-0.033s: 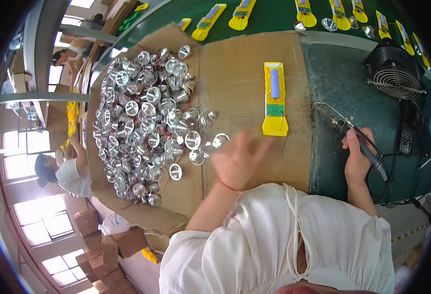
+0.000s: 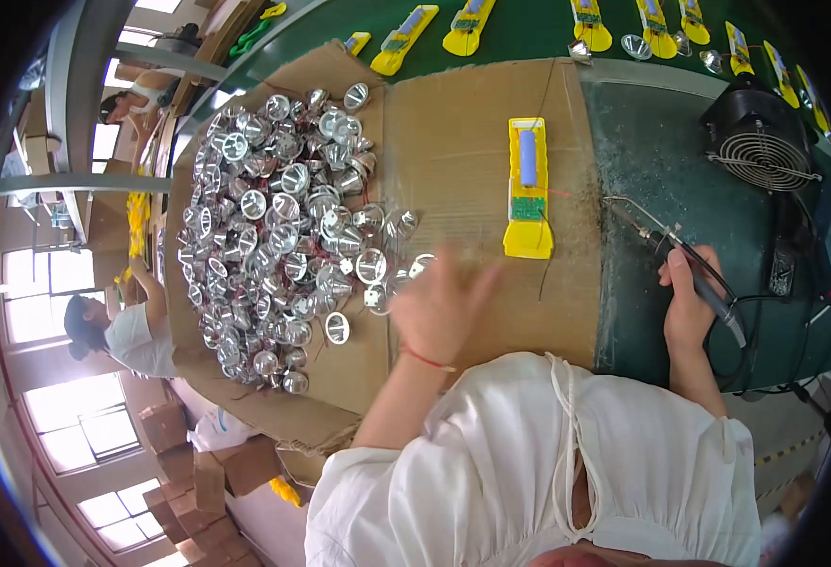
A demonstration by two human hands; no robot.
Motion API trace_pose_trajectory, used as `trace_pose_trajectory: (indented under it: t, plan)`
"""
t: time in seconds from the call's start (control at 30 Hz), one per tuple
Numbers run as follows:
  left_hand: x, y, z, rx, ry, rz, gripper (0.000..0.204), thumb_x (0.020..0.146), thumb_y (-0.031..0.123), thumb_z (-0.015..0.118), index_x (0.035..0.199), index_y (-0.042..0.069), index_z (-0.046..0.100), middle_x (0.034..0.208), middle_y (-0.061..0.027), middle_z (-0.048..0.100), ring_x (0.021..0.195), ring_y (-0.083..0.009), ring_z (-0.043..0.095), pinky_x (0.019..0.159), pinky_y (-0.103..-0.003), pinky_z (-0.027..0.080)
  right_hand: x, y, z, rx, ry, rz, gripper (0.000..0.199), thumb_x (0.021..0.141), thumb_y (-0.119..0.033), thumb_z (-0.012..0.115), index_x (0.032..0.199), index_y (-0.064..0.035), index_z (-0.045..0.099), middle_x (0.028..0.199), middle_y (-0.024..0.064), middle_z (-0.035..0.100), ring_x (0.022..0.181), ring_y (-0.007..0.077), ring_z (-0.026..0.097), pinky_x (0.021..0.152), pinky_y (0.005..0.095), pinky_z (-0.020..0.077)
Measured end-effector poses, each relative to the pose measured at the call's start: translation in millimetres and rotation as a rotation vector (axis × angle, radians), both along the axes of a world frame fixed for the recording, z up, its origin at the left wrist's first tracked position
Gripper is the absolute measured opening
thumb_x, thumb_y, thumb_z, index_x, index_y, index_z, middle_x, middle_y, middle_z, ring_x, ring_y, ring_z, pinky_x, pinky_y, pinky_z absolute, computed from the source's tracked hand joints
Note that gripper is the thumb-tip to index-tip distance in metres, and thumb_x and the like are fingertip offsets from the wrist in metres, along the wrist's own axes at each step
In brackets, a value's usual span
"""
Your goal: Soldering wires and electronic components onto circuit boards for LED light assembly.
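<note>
Yellow and long, a casing [image 2: 529, 192] lies on the cardboard [image 2: 463, 123], nearer its right edge than its left, with the narrow end toward the far edge and the rounded end toward the person. A purple cylindrical cell [image 2: 528, 158] sits along it above a green circuit board [image 2: 528, 209]; a red wire [image 2: 559, 194] reaches toward the cardboard's right edge, and a dark wire [image 2: 545, 274] trails toward the near edge. The left hand [image 2: 436, 307] is raised between the casing and the silvery reflectors [image 2: 288, 208], which are heaped over the cardboard's left part. Its thumb and forefinger stand well apart with nothing seen between them, though blur leaves it uncertain whether other fingers touch a reflector. Over the green desk [image 2: 657, 123], just off the cardboard's right edge, the right hand [image 2: 692, 300] has its fingers closed around a soldering iron [image 2: 720, 310], tip angled toward that edge. A black fan [image 2: 765, 159] stands near the desk's far right corner.
</note>
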State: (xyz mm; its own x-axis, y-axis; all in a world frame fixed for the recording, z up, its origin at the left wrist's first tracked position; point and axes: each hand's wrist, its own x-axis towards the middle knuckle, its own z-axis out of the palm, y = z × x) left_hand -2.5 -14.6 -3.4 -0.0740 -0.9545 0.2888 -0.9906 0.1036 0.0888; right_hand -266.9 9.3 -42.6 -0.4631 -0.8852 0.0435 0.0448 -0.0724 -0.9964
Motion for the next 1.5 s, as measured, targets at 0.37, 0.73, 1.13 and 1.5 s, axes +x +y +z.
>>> trace_pose_trajectory:
  t: [0.37,0.73,1.13,1.5]
  plan:
    - [13,-15,-23,-0.090,-0.031,-0.346,0.023,0.075,0.012,0.060,0.098,0.009,0.058,0.091,-0.0077,0.059,0.085,-0.0266,0.056,0.078,-0.039,0.041,11,14,7,-0.008,0.017,0.025,0.014,0.081,-0.011,0.063,0.082,-0.0004,0.054,0.066,0.0046,0.056,0.057,0.0079,0.051,0.054,0.0206,0.0417]
    - [-4,-31,-11,-0.095,0.086,-0.217,0.026,0.062,0.024,0.075,0.078,0.009,0.060,0.077,-0.0052,0.054,0.076,-0.0244,0.051,0.068,-0.037,0.040,18,13,11,-0.017,0.023,0.044,0.013,0.080,-0.009,0.063,0.081,-0.0005,0.053,0.065,0.0043,0.056,0.056,0.0071,0.051,0.052,0.0195,0.0411]
    - [-9,-30,-11,0.467,1.228,0.007,0.014,0.080,0.011,0.066,0.086,-0.002,0.066,0.072,-0.0045,0.065,0.061,-0.0058,0.056,0.055,-0.020,0.045,39,14,19,-0.022,0.122,0.160,0.014,0.077,-0.008,0.066,0.081,-0.0016,0.055,0.065,0.0016,0.055,0.058,0.0050,0.050,0.052,0.0199,0.0401]
    - [-15,-38,-35,0.272,1.094,-0.070,0.016,0.079,0.013,0.067,0.075,-0.002,0.063,0.065,-0.0061,0.060,0.055,-0.0089,0.054,0.053,-0.023,0.044,55,-3,15,-0.042,0.187,0.179,0.013,0.077,-0.008,0.067,0.079,-0.0015,0.056,0.064,-0.0003,0.055,0.057,0.0029,0.047,0.050,0.0192,0.0386]
